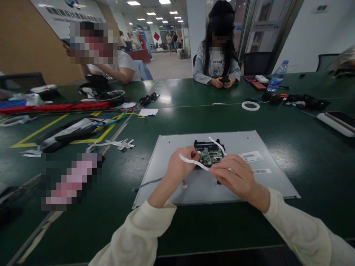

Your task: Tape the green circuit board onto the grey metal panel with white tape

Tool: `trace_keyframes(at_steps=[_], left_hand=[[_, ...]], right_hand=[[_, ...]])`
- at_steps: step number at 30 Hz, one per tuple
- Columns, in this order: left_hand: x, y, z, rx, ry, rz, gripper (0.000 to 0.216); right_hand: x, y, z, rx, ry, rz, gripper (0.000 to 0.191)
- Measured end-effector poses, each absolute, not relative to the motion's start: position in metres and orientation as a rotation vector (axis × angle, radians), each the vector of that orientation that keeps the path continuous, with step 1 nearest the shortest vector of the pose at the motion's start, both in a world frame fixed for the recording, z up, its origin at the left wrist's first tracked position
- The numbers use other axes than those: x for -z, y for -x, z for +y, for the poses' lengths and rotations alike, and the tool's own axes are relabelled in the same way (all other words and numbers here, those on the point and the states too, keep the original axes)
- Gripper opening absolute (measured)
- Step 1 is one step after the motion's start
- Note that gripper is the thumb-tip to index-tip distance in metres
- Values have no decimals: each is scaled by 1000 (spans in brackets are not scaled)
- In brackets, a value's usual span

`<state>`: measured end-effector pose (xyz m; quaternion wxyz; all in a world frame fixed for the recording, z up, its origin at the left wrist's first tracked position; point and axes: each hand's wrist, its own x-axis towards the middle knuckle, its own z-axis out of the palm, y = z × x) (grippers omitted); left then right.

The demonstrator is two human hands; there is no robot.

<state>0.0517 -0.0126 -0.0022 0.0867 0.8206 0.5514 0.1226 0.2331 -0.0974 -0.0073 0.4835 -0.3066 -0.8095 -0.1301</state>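
A flat grey metal panel (266, 184), which looks like the back of a display, lies on the table in front of me. Near its middle a green circuit board (212, 157) sits in a black frame (205, 143). My right hand (235, 175) pinches a white flat ribbon cable (191, 161) over the board; one length points left across my left hand, another sticks up and away. My left hand (181, 164) is closed at the board's left edge, its fingertips partly hidden. Beneath it, a grey cable (148, 183) with a small connector (184, 184) rests on the panel.
A tape roll (250, 106), a water bottle (277, 76) and dark straps (296, 101) lie to the right, with a phone (342, 120) nearer. Leftward are crumpled tape strips (124, 144), a pixelated pink object (72, 181) and cables. Two people sit across the table.
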Motion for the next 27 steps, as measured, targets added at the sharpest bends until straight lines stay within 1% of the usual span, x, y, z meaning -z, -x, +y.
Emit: trace_keyframes(at_steps=[5,10,14,19,27], left_hand=[[-3,-19,9,-286,-2380,1720,20],[0,2,21,-149,-2332,1536,31],[3,4,23,-121,-2376,1442,21],[4,2,23,-139,-2364,1446,10],[0,6,24,-210,-2222,1387,13]], right_hand=[[10,-241,-89,366,904,-1979,10],[7,-242,-83,471,1025,-2031,10],[2,-234,-78,571,1044,-2105,12],[1,-203,-71,631,1029,-2209,16],[20,-163,-69,570,1031,-2416,19]])
